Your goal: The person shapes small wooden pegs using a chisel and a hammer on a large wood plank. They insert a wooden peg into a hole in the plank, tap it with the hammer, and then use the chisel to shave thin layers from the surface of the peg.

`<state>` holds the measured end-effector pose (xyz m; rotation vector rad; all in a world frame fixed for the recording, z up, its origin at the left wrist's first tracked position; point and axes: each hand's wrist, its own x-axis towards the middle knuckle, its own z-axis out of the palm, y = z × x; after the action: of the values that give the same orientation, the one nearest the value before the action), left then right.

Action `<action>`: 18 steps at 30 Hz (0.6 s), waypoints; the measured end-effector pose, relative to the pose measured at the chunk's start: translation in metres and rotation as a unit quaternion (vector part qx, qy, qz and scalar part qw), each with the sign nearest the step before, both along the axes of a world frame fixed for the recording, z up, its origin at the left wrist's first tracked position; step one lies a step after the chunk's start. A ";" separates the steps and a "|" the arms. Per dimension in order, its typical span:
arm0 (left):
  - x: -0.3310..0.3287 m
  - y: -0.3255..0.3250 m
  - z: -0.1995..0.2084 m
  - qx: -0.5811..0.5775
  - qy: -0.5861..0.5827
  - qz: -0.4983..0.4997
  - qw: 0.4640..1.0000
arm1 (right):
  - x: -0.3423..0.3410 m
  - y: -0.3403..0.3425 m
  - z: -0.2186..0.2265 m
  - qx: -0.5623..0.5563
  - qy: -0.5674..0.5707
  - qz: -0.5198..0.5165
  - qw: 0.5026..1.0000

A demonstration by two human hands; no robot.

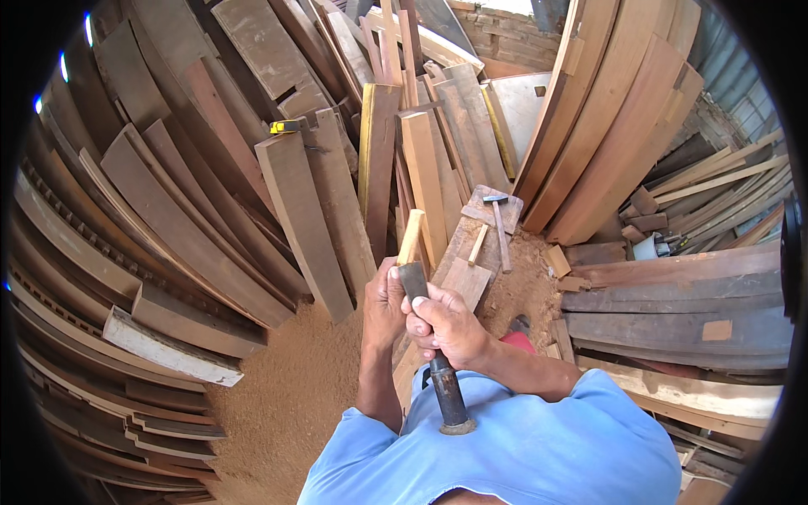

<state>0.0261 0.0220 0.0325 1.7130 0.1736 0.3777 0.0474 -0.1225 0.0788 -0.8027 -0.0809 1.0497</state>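
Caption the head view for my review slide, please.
Two hands hold a black-handled tool, a pale wood piece at its far end, amid planks and sawdust.

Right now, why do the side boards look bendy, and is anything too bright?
In the head view, the fisheye lens makes boards near the rim look curved, and the corners go black; there too, small bright spots glare at upper left, while the right hand looks fairly sharp.
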 end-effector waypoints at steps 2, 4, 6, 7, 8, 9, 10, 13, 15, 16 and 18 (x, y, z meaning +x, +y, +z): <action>-0.004 -0.019 0.000 0.034 0.037 -0.044 0.998 | 0.005 -0.016 -0.002 -0.003 -0.055 -0.064 0.996; -0.040 -0.034 -0.036 0.038 0.034 -0.095 0.994 | 0.002 -0.031 0.026 0.014 -0.137 -0.082 0.987; -0.069 -0.031 -0.079 -0.031 0.102 -0.046 0.993 | -0.003 -0.028 0.030 0.026 -0.161 -0.105 0.981; -0.077 -0.026 -0.100 -0.088 0.150 0.003 0.985 | -0.006 -0.025 0.031 0.027 -0.164 -0.115 0.979; -0.065 -0.023 -0.077 -0.190 0.141 0.030 0.971 | -0.007 -0.029 0.026 0.015 -0.162 -0.129 0.978; -0.052 -0.020 -0.054 -0.231 0.132 0.034 0.963 | -0.003 -0.027 0.018 -0.008 -0.124 -0.130 0.984; -0.040 -0.015 -0.037 -0.266 0.120 0.041 0.956 | -0.002 -0.025 0.009 -0.010 -0.086 -0.120 0.989; -0.015 -0.001 -0.024 -0.282 0.033 -0.028 0.959 | 0.006 -0.006 -0.007 0.019 -0.015 -0.065 0.998; -0.001 -0.001 -0.013 -0.219 0.015 -0.006 0.976 | 0.010 0.004 -0.006 0.042 0.003 -0.052 0.998; 0.005 -0.002 -0.009 -0.188 0.008 0.002 0.982 | 0.013 0.008 -0.005 0.054 0.013 -0.049 0.997; 0.012 0.002 -0.001 -0.153 0.006 0.011 0.988 | 0.013 0.013 -0.002 0.054 0.014 -0.040 0.998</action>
<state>0.0380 0.0242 0.0311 1.4116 0.2456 0.3385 0.0606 -0.1096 0.0764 -0.6869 -0.0801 0.9719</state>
